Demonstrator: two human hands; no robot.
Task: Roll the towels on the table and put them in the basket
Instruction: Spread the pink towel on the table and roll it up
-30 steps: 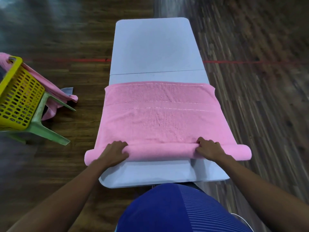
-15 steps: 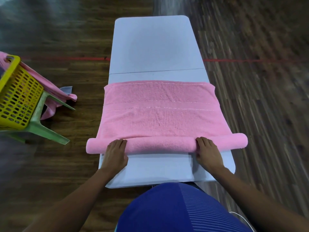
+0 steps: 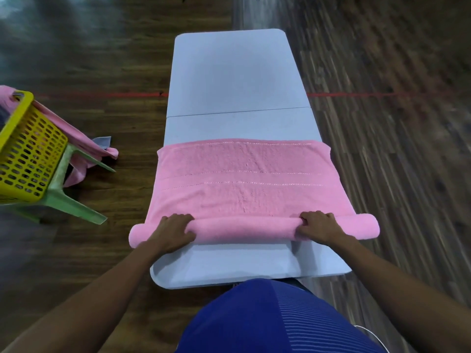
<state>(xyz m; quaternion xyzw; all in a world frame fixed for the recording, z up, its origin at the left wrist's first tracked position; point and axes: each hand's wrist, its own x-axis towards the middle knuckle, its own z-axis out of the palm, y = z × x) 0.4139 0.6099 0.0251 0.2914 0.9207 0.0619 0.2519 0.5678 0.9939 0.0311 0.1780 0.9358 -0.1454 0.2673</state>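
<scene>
Tabletop point(image 3: 237, 80) holds towel point(image 3: 244, 189); left hand point(image 3: 173, 231), right hand point(image 3: 318, 226) curl over roll.

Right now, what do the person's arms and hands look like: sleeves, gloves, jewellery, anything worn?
The left hand and right hand are bare: no gloves, rings or watch visible. No sleeve shows on either forearm. The top is blue with fine lighter stripes, and a thin white cable runs beside it.
</scene>
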